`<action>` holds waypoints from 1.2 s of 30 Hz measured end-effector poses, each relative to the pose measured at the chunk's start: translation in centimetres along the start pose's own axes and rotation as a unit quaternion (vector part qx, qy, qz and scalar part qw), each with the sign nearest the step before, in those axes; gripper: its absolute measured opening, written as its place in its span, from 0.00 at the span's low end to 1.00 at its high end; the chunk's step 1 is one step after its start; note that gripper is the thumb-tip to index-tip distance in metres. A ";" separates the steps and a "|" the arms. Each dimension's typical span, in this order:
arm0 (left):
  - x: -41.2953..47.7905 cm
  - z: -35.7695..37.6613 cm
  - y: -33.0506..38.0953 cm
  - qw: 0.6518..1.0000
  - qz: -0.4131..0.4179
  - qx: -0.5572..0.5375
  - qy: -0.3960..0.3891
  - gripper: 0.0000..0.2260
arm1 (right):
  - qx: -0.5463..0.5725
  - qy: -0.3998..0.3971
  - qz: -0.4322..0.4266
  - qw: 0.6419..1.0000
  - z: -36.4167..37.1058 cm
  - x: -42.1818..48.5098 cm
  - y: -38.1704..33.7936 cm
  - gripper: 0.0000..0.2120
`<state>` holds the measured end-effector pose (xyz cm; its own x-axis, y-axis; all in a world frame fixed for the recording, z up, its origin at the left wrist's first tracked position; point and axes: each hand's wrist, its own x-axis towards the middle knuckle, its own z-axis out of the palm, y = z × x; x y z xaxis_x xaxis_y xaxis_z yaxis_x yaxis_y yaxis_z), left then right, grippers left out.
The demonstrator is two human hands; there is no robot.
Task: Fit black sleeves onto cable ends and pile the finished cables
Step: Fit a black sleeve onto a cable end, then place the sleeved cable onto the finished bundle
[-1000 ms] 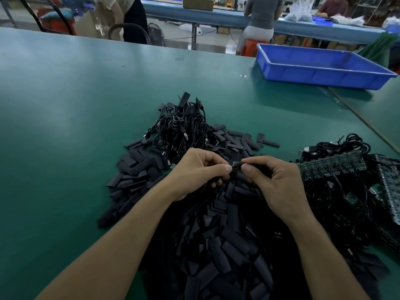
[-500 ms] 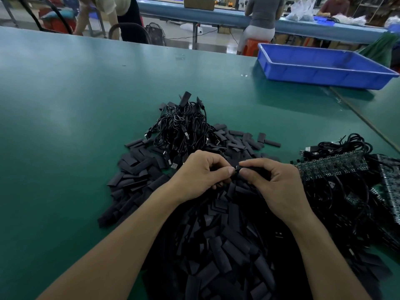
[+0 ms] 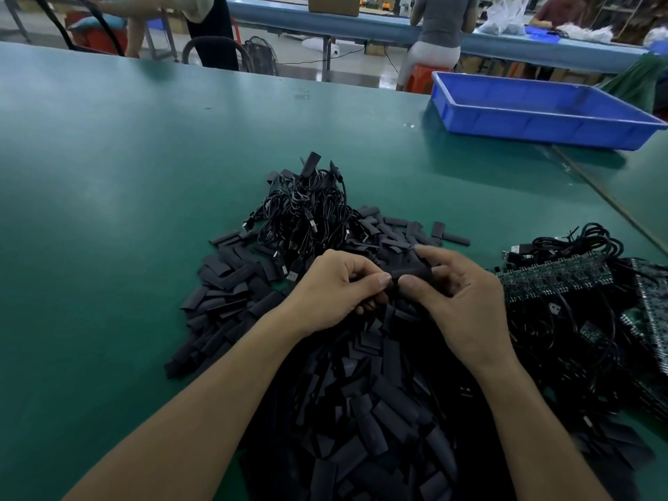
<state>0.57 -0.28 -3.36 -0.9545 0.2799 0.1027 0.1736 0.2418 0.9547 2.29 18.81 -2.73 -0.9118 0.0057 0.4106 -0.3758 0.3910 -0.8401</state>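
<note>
My right hand pinches a black sleeve between thumb and fingers. My left hand meets it thumb to thumb and pinches a thin black cable end at the sleeve's left mouth; the cable itself is mostly hidden under my fingers. Both hands hover over a big heap of loose black sleeves. Beyond my hands lies a pile of coiled black cables with sleeved ends. To the right sits a tangle of cables with green circuit boards.
A blue plastic tray stands at the far right of the green table. A seam between tables runs along the right side. People work at a bench behind, with stools and a fan near the far edge.
My hands have drawn a little closer together, and the sleeve now shows more fully in my right fingers. The view has shifted slightly. The piles have not moved.
</note>
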 end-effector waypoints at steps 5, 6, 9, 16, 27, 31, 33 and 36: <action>0.2 0.1 0.1 0.999 -0.034 -0.034 0.023 0.07 | 0.009 0.088 0.013 0.996 0.4 0.1 0.1 0.13; 0.2 0.1 0.1 0.998 -0.038 -0.037 0.026 0.07 | 0.009 0.083 0.017 0.996 0.5 0.0 0.0 0.13; 0.1 0.2 0.0 0.998 -0.048 -0.036 0.033 0.08 | 0.014 0.064 0.026 0.997 0.9 -0.1 0.0 0.16; 0.3 0.3 0.1 0.996 -0.064 -0.054 0.030 0.08 | 0.036 0.025 0.053 0.998 1.0 -0.2 0.1 0.19; 0.0 0.2 0.7 0.998 -0.015 0.047 0.037 0.07 | 0.050 0.079 0.047 0.995 0.9 -0.2 -0.7 0.08; 0.3 -0.6 2.5 0.990 0.012 0.121 0.072 0.05 | -0.070 0.092 0.020 0.993 -0.1 -0.1 -1.3 0.09; 1.1 -1.5 3.7 0.980 0.026 0.148 0.133 0.05 | -0.153 0.094 0.001 0.984 -0.7 0.1 -1.7 0.09; 3.2 -3.4 5.6 0.943 0.064 0.191 0.264 0.07 | -0.300 0.055 -0.006 0.952 -1.6 0.3 -2.2 0.11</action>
<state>-2.38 -1.23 3.24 -0.8899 -0.1466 0.4319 0.2747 0.5835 0.7643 3.07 19.47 -0.18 -0.8731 0.0807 0.4808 -0.1941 0.8471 -0.4947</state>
